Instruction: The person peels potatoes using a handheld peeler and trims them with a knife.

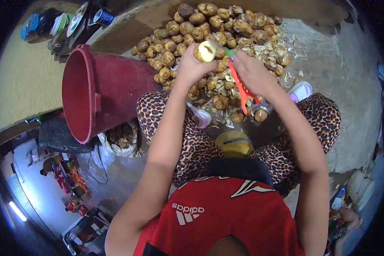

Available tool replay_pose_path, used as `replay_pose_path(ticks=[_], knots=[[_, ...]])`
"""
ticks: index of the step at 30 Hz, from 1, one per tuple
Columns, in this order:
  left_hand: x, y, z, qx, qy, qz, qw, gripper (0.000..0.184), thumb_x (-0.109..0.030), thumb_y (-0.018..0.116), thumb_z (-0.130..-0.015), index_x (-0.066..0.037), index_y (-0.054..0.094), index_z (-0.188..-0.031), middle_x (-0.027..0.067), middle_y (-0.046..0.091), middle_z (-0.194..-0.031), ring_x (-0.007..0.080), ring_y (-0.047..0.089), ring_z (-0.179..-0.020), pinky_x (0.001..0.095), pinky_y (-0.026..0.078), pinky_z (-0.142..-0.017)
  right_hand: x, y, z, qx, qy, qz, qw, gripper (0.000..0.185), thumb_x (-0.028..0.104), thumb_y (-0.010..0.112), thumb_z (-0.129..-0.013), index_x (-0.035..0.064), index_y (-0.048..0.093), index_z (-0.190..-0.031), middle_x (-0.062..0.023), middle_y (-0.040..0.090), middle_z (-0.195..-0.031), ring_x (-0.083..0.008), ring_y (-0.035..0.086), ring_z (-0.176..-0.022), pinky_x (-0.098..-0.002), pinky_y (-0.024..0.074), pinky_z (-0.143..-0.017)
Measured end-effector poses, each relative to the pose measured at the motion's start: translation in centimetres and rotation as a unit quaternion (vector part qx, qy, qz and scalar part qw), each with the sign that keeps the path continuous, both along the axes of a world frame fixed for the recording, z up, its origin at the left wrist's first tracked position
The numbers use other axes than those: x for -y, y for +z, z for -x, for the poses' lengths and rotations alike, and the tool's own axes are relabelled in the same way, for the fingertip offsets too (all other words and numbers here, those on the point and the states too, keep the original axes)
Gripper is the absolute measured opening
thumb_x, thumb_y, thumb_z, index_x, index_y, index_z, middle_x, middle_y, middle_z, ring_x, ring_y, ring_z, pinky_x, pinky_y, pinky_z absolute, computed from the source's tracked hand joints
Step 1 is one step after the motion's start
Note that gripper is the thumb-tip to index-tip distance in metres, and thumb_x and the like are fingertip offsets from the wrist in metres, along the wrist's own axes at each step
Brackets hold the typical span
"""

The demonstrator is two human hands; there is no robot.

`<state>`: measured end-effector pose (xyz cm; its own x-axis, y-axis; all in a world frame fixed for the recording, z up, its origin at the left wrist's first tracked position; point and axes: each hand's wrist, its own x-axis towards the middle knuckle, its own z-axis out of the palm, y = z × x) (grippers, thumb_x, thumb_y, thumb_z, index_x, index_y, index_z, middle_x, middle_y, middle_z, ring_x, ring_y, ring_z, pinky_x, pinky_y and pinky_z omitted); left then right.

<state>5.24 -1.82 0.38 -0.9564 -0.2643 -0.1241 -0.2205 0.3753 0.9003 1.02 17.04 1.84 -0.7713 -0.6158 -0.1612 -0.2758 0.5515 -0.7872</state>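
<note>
My left hand [193, 67] is closed around a round, potato-like vegetable [206, 51], pale yellow where its brown skin is off. Just right of it, my right hand [254, 76] grips a cutting tool [240, 84] with an orange-red forked part pointing down and a green part near the thumb. The tool's thin tip lies close to the vegetable; whether it touches is hard to see. Beneath both hands spreads a large pile of brown-skinned, potato-like vegetables [186, 28], with pale peelings [209, 91] scattered among them.
A big dark-red bucket [115, 91] lies on its side at the left, beside a white sack [123, 147] of dark pieces. A yellow round object [234, 144] sits between my knees. Dishes and a blue cup [103, 17] stand on the upper-left ledge. Other people appear lower left.
</note>
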Motion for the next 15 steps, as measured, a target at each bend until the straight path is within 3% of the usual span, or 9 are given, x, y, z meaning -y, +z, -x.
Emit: replay_pose_path(ticks=[2,15], knots=[[-0.2,0.0,0.0,0.012,-0.006,-0.088,0.996,0.046,-0.009,0.073,-0.057,0.001,0.054,-0.098,0.0067,0.062,-0.087,0.0135,0.059,-0.079,0.0277,0.047,-0.071,0.3,0.6,-0.8,-0.006,0.044,-0.024,0.999,0.035,0.035,0.033,-0.093,0.0016,0.043,-0.091,-0.021,0.051,-0.071,-0.0389,0.051,-0.069,-0.0452,0.039,-0.063],[-0.3,-1.6,0.4,-0.015,-0.018,-0.122,0.992,0.05,-0.006,0.072,-0.057,0.001,0.05,-0.102,0.0072,0.061,-0.091,0.0134,0.058,-0.082,0.0275,0.048,-0.072,0.1,0.7,-1.1,0.039,0.075,0.053,0.995,0.032,0.034,0.034,-0.093,0.0033,0.044,-0.092,-0.0189,0.052,-0.071,-0.0354,0.053,-0.07,-0.0418,0.0405,-0.065]])
